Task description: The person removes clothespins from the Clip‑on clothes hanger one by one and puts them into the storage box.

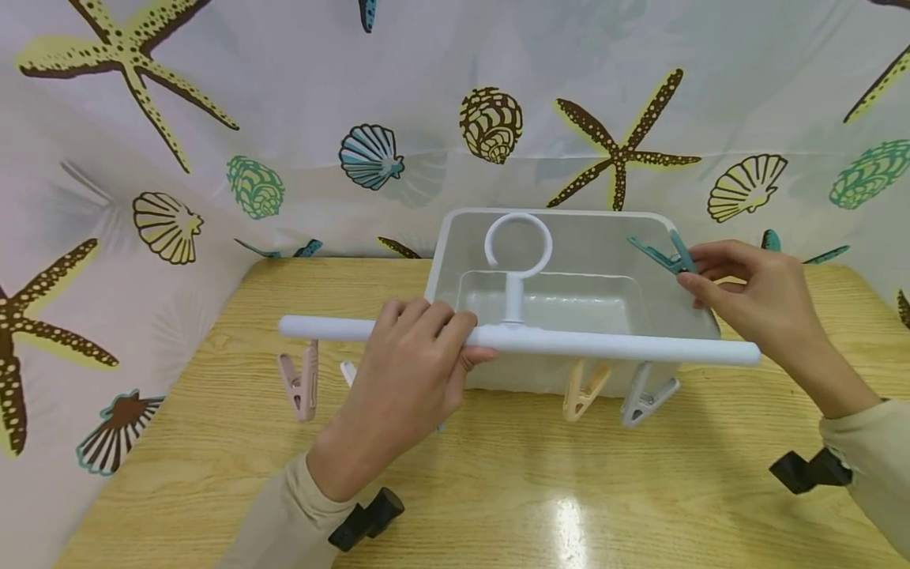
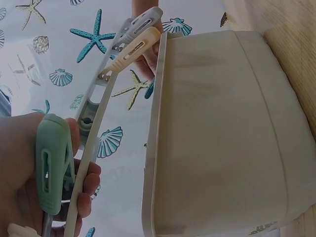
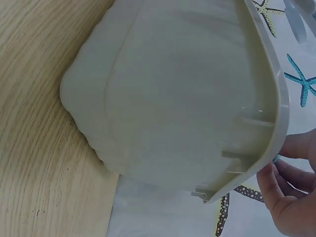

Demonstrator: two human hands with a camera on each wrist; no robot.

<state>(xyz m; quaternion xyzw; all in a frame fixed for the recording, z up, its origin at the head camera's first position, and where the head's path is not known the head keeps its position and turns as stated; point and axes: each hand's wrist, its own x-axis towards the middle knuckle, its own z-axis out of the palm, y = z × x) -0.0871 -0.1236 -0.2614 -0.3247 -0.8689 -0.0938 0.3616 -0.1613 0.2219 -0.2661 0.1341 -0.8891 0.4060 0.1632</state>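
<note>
Leftmost on my head feed, a pink clip [image 1: 298, 387] hangs under the end of the white hanger bar [image 1: 611, 345]. Next, my left hand [image 1: 408, 371] wraps the bar left of its hook [image 1: 547, 245], close enough to the middle, I judge, to keep it nearly level. My left wrist feed shows a green clip [image 2: 57, 163] beside that hand. Behind the bar, the bin [image 1: 590, 249] stands on the worktop [image 1: 533, 474], its open top facing up, probably so its inside stays within reach. Further right, yellow [image 1: 572, 395] and grey [image 1: 633, 407] clips hang from the bar. Last, my right hand [image 1: 746, 288] pinches a teal clip [image 1: 675, 262] by one end at the bin's right side, leaving its other end free.
</note>
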